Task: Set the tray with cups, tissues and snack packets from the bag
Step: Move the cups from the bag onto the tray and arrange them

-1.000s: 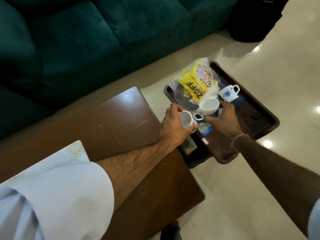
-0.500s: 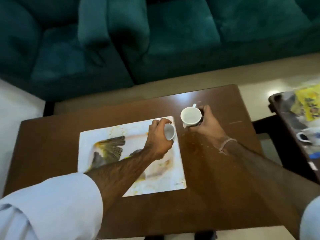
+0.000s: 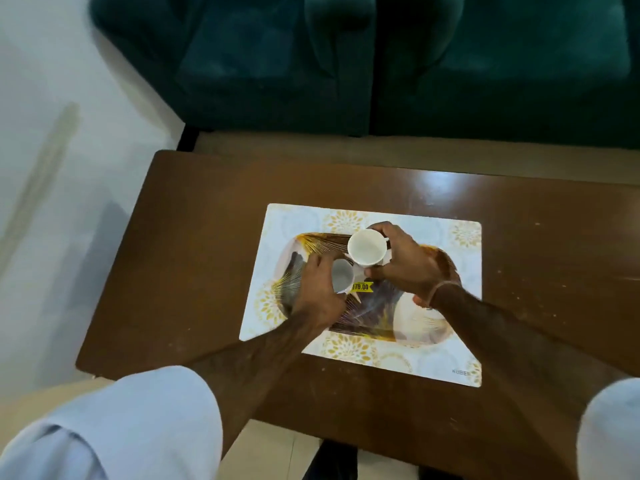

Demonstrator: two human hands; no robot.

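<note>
A white patterned tray (image 3: 450,341) with gold flowers and a feather design lies flat on the brown table (image 3: 194,244). Over its middle, my left hand (image 3: 317,296) is shut on a small white cup (image 3: 342,279), held tilted with its mouth facing up and right. Beside it, my right hand (image 3: 407,268) grips a larger white cup (image 3: 366,250) by its side and handle, mouth up. The two cups are almost touching. A yellow price sticker (image 3: 361,287) shows on the tray below them. Whether either cup rests on the tray, I cannot tell.
A dark green sofa (image 3: 381,64) runs along the far side of the table. White floor (image 3: 52,168) lies to the left. My pale blue sleeves fill the lower corners.
Both hands carried the cups from the dark tray with the snack bag on the right over to the middle of the patterned tray. The view swung left; the bag is out of sight.
</note>
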